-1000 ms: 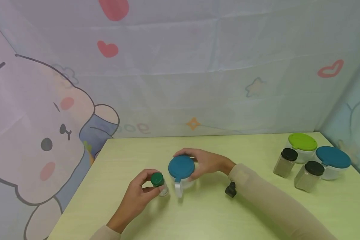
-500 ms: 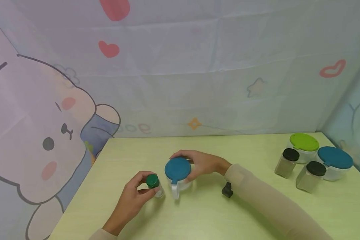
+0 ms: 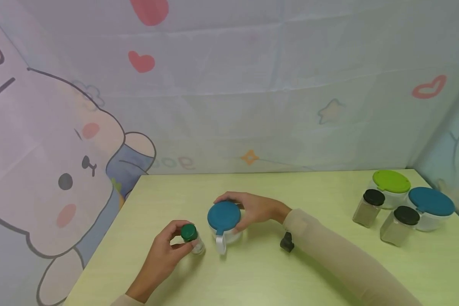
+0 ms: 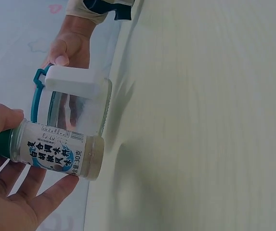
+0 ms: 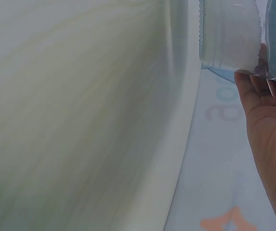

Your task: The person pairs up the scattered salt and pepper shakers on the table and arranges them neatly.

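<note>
My left hand point(image 3: 164, 250) grips a small seasoning bottle point(image 4: 58, 149) with a green cap, thumb on one side and fingers on the other. Its printed label and pale contents show in the left wrist view, where its base stands apart from its shadow. Just right of it, my right hand point(image 3: 254, 208) holds a clear seasoning jar point(image 3: 229, 237) with a blue lid point(image 3: 224, 216). The jar's white handle point(image 3: 221, 244) points toward me. In the right wrist view, fingers point(image 5: 253, 91) lie against the jar's side. Whether the jar touches the table cannot be told.
At the table's point(image 3: 252, 280) right end stand two black-capped spice jars point(image 3: 367, 210) point(image 3: 398, 229), a green-lidded jar point(image 3: 391, 182) and another blue-lidded jar point(image 3: 431, 202). A small black device point(image 3: 287, 242) shows below the right forearm. A patterned curtain point(image 3: 229, 85) hangs behind.
Both hands have moved a little to the left with the bottle and the jar, the bottle slightly farther. Both grips look the same. The view has shifted slightly.
</note>
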`<state>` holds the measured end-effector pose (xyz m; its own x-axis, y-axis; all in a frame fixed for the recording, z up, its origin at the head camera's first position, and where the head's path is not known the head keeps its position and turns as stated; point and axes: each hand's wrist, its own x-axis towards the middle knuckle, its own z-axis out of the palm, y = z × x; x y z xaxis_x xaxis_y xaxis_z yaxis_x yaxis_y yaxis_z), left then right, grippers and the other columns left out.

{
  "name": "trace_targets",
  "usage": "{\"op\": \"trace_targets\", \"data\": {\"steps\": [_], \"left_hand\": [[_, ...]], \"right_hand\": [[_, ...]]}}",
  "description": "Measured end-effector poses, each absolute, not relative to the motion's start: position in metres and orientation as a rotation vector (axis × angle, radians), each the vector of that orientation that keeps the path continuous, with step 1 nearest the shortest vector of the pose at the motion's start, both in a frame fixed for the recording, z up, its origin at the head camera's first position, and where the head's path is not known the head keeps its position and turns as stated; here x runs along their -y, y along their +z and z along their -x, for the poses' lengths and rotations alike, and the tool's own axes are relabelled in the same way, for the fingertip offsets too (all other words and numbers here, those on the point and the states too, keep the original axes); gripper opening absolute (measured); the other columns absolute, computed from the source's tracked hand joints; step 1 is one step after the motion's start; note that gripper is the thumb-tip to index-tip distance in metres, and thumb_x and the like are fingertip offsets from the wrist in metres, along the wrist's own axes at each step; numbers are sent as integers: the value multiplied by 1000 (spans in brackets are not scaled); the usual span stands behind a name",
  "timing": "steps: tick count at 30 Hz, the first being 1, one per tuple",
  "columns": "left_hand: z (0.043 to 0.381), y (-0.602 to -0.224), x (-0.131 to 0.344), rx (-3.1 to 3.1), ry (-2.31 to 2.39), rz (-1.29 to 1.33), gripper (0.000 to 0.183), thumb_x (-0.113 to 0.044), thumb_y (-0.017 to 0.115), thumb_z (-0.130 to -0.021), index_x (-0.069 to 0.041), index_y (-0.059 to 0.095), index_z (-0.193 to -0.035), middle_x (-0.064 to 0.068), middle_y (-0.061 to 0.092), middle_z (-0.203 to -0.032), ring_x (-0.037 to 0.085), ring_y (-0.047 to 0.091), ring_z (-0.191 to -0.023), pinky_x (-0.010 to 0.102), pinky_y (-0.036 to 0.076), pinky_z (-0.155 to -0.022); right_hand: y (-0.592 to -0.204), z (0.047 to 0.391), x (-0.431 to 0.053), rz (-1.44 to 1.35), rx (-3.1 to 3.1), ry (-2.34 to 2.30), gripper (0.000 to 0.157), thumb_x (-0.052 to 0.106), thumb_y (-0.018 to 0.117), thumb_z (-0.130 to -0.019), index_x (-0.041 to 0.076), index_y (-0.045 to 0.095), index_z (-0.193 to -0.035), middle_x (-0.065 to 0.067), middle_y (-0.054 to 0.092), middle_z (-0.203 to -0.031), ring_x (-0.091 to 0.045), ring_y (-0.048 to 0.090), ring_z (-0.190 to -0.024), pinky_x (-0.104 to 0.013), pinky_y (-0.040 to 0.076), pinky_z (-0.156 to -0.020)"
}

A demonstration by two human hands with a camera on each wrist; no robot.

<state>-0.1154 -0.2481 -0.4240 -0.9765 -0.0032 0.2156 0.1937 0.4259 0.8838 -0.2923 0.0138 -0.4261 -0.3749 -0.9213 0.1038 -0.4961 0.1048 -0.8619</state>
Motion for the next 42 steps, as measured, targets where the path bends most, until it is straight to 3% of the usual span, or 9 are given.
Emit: {"op": "trace_targets", "data": {"steps": [42], "left_hand": [[105, -425, 262, 2522, -1648, -43, 38, -8, 81, -86, -12, 63, -119, 6, 64, -118, 25, 61, -112, 28, 59, -82]], "right_hand": [[-428, 291, 20, 1394, -1892, -1160, 79, 26, 88, -79, 28, 46, -146, 13, 51, -142, -9, 48, -131, -33, 38, -116]]}}
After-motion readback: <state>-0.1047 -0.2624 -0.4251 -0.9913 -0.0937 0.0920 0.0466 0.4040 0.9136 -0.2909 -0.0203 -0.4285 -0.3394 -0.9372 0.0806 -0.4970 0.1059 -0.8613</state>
